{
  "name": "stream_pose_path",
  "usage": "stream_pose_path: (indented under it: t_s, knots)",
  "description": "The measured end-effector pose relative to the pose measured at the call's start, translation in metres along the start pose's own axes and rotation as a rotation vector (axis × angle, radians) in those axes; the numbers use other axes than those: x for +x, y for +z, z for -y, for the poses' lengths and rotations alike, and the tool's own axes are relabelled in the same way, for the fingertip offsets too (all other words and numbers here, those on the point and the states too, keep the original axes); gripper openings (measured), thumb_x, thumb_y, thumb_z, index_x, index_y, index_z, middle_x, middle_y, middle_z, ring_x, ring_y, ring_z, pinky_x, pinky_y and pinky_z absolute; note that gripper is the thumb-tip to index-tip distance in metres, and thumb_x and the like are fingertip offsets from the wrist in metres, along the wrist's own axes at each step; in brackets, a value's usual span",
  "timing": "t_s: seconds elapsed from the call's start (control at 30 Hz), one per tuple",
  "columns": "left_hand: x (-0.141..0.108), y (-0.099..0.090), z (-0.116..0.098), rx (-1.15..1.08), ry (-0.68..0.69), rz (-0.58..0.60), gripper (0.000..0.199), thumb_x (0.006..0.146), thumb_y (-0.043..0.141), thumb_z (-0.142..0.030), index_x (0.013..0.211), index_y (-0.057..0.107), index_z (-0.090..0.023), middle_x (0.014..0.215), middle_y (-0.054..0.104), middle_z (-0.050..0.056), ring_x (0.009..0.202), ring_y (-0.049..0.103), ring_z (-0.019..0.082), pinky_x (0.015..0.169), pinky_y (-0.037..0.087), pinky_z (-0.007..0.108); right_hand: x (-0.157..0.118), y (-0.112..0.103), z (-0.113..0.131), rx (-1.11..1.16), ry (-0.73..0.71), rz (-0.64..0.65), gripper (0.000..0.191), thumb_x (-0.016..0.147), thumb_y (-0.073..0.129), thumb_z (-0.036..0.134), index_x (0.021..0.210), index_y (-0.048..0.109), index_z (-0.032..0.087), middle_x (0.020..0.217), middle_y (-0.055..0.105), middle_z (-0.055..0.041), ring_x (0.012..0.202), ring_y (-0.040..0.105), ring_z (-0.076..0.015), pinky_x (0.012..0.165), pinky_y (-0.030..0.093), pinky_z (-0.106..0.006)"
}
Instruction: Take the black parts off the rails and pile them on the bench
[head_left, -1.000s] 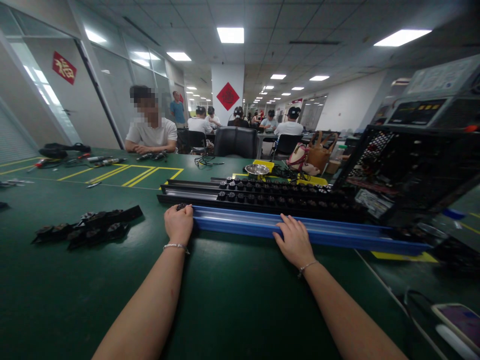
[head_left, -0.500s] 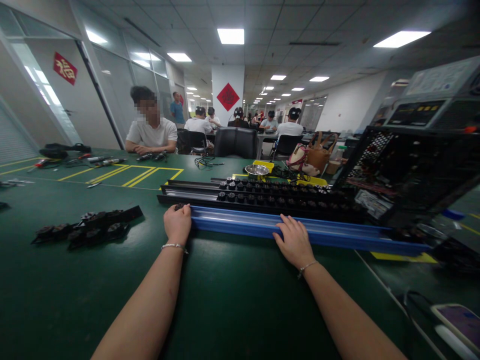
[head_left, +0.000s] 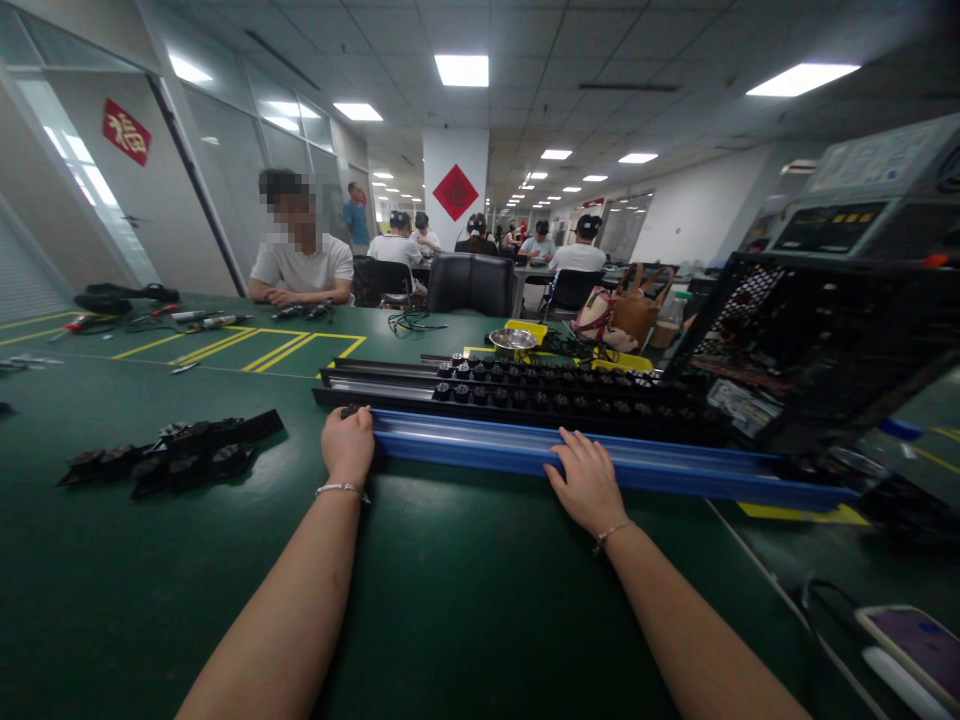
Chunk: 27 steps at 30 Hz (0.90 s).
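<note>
A long blue channel rail (head_left: 465, 445) lies across the green table in front of me. My left hand (head_left: 347, 445) is closed at its left end, fingers curled round a small dark part (head_left: 349, 411) that mostly hides behind them. Over the rail's near wall lies my right hand (head_left: 589, 480), fingers reaching into the channel and thumb on the outer side, gripping it. Just behind are black rails (head_left: 375, 388) with rows of small black round parts (head_left: 517, 398). Left of my left hand, black strips (head_left: 187, 455) carrying similar parts sit on the table.
A metal bowl (head_left: 513, 340) and yellow trays stand behind the rails. An opened black computer case (head_left: 825, 340) rises at the right. A phone (head_left: 915, 645) lies at the near right. Hand tools (head_left: 202, 320) are far left, and a person (head_left: 304, 265) sits across the table.
My left hand has shifted slightly left, still closed at the rail's end. My right hand stays on the rail. The view has turned a little.
</note>
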<state>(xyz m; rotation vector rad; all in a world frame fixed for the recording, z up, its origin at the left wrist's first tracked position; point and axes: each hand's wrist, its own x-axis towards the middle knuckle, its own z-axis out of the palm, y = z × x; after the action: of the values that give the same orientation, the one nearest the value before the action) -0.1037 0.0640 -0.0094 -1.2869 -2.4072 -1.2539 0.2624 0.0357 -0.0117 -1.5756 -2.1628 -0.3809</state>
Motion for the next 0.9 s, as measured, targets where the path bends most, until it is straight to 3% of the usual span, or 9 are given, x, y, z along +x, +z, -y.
stream_pose_path:
  t_s: [0.1,0.37,0.5,0.6,0.7,0.8,0.9]
  knots:
    - [0.002,0.0,0.002,0.006,0.02,0.0,0.046,0.084,0.033,-0.04,0.077,0.07,-0.013,0.099,0.064,0.015,0.088,0.059,0.025,0.08,0.045,0.034,0.0,0.0,0.0,0.004,-0.008,-0.011,0.029,0.087,0.045,0.035,0.104,0.062,0.019,0.136,0.05,-0.0097,0.127,0.041,-0.0273,0.105,0.027,-0.048]
    - [0.004,-0.002,0.004,-0.013,-0.036,-0.023,0.041,0.083,0.036,-0.041,0.078,0.067,-0.014,0.093,0.064,0.014,0.082,0.06,0.024,0.074,0.046,0.034,0.0,0.0,0.0,0.009,-0.013,-0.017,0.029,0.087,0.044,0.035,0.101,0.062,0.019,0.136,0.05,-0.0097,0.126,0.042,-0.0273,0.105,0.028,-0.047]
    - [0.007,-0.01,0.007,-0.024,-0.091,-0.056,0.04,0.083,0.038,-0.041,0.092,0.064,-0.012,0.093,0.063,0.015,0.082,0.058,0.024,0.073,0.046,0.034,0.0,-0.002,0.001,0.005,-0.008,-0.001,0.028,0.087,0.043,0.035,0.1,0.062,0.018,0.136,0.05,-0.0099,0.127,0.041,-0.0274,0.105,0.028,-0.047]
    - [0.017,-0.026,0.023,0.011,-0.205,-0.13,0.043,0.083,0.041,-0.044,0.107,0.058,-0.013,0.098,0.063,0.014,0.085,0.057,0.025,0.071,0.045,0.035,0.001,-0.002,0.001,0.007,-0.009,0.0,0.029,0.087,0.043,0.036,0.1,0.062,0.018,0.136,0.05,-0.0097,0.127,0.041,-0.0278,0.104,0.028,-0.048]
    - [0.03,-0.047,0.049,0.123,-0.234,-0.215,0.044,0.081,0.046,-0.044,0.114,0.055,-0.017,0.112,0.061,0.012,0.101,0.052,0.027,0.081,0.042,0.039,0.001,-0.001,0.001,0.009,-0.007,-0.002,0.029,0.087,0.043,0.036,0.099,0.062,0.018,0.136,0.05,-0.0096,0.126,0.041,-0.0281,0.105,0.028,-0.048]
    - [0.04,-0.061,0.074,0.201,-0.255,-0.248,0.038,0.08,0.05,-0.036,0.111,0.055,-0.015,0.122,0.057,0.011,0.116,0.042,0.029,0.092,0.032,0.046,0.001,-0.001,0.001,0.006,0.001,-0.004,0.028,0.087,0.043,0.035,0.098,0.062,0.019,0.135,0.05,-0.0097,0.126,0.041,-0.028,0.105,0.027,-0.048]
    - [0.044,-0.062,0.088,0.293,-0.298,-0.218,0.033,0.082,0.044,-0.036,0.107,0.055,-0.016,0.126,0.055,0.007,0.121,0.035,0.03,0.093,0.027,0.05,0.001,0.0,0.002,0.004,0.004,-0.004,0.028,0.086,0.044,0.035,0.098,0.062,0.019,0.135,0.05,-0.0099,0.126,0.041,-0.0277,0.105,0.027,-0.048]
